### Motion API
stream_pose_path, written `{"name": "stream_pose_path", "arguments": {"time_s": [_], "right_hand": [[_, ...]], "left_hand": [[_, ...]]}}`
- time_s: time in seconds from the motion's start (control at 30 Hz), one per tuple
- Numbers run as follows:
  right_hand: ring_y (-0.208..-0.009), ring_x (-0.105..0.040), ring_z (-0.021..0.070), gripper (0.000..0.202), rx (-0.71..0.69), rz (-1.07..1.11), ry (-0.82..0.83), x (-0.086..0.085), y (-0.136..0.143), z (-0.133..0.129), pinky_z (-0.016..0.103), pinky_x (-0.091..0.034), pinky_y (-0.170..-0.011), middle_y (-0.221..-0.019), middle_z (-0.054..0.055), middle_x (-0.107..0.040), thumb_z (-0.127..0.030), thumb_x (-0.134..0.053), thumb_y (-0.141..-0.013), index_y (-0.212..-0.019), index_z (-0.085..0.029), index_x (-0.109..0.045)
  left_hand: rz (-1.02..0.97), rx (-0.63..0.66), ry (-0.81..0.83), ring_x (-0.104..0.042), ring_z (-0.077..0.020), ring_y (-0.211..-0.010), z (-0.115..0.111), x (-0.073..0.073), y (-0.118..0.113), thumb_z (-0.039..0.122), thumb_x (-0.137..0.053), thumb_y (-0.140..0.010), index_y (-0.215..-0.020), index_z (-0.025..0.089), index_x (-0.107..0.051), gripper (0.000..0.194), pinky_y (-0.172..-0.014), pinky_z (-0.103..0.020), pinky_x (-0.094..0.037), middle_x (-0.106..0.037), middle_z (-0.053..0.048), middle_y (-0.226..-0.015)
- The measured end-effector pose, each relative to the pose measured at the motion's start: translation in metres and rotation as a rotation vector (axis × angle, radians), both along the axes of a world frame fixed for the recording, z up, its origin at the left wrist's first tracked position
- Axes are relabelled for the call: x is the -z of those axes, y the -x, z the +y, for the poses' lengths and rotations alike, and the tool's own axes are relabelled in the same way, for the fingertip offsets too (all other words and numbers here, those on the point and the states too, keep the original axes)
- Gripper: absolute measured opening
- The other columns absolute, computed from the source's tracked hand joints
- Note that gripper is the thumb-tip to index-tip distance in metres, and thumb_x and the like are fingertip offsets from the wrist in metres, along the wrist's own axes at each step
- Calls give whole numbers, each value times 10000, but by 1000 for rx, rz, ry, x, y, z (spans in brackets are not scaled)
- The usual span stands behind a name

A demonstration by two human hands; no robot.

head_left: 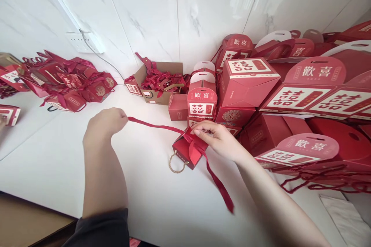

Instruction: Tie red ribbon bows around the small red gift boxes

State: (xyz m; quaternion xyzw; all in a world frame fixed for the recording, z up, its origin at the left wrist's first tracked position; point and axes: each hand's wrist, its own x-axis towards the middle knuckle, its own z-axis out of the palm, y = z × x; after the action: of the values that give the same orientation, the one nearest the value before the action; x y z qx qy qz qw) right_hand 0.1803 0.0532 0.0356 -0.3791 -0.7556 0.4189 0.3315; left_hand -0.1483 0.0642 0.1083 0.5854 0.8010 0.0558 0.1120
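Note:
A small red gift bag [184, 148] with a twisted rope handle lies on the white table in the middle of the head view. Across its top runs a dark red ribbon [156, 126]. My left hand [106, 123] is closed on one ribbon end and holds it out to the left, nearly straight. The other end hangs loose to the lower right of the bag. My right hand [216, 139] rests over the bag's upper right, its thumb and fingers pinching the ribbon at the opening. The palm hides part of the bag's far side.
Red gift boxes [301, 96] are stacked along the right and against the tiled wall. Behind the bag stands a cardboard box [159, 98] full of ribbons. More red bags [68, 81] are heaped at the left, near a wall socket [85, 42]. White paper [344, 216] lies lower right.

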Motion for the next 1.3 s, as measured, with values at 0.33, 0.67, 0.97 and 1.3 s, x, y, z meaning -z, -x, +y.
{"name": "stream_pose_path", "arguments": {"time_s": [0.33,0.67,0.97,1.3], "right_hand": [[-679,-551,167,308,-6,-568,-39,-18,-22,-18,279,-332,-624,-719,-10,-635,-440,-466,-957,-754,-219,-535],[-756,-547,168,130,-36,-550,-20,-3,-7,-15,270,-354,-655,-828,1,-614,-281,-592,-852,-763,-216,-524],[-715,-532,147,108,-124,-292,167,-18,-25,-11,272,-406,-682,-794,-19,-589,-321,-504,-934,-887,-225,-487],[-551,-477,124,198,-21,-271,250,-18,-22,-9,245,-367,-530,-643,-62,-481,-394,-500,-918,-1032,-233,-521]], "left_hand": [[-346,815,161,-577,-210,-1200,11,14,-76,391,-567,-840,-1276,284,-585,450,-944,-262,-476,-611,-9,-1334],[-314,795,216,-527,-128,-582,9,31,-108,231,-516,-808,-875,210,-575,92,-547,-244,-398,-630,16,-749],[-519,735,379,-396,-99,-574,9,11,-98,298,-497,-847,-841,186,-608,158,-542,-220,-330,-488,28,-684],[-420,712,353,-505,-126,-621,13,17,-81,330,-545,-810,-968,213,-672,234,-568,-227,-392,-643,-7,-815]]}}
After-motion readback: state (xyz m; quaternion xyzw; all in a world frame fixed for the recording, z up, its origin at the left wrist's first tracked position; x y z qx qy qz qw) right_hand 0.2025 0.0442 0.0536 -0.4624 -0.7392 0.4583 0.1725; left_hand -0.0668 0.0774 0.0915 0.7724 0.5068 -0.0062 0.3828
